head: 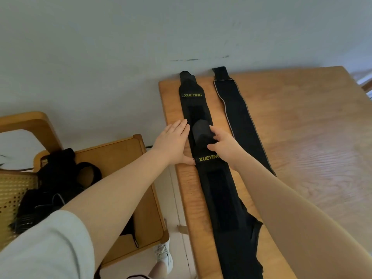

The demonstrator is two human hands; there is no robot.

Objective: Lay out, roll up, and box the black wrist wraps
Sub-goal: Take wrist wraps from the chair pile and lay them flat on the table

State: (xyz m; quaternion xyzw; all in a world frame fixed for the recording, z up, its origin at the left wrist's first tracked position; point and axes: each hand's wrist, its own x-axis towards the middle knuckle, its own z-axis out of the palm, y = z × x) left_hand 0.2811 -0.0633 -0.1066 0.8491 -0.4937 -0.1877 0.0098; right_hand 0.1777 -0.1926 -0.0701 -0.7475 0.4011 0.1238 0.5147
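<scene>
Fingers [216,135] of the right hand [223,144] are curled on the half-rolled black fabric wrist wrap [201,133], flat left hand [171,144] steadying it, so tighter rolling's probably needed next.

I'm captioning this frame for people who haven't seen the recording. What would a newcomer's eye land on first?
First, the two hands meeting mid-table: the right hand grips a black roll on the long XUEYING wrap, while the left hand lies flat at its left edge. Next, a second black wrap stretched out beside it on the wooden table. At lower left, a heap of black straps sits on a chair.
</scene>
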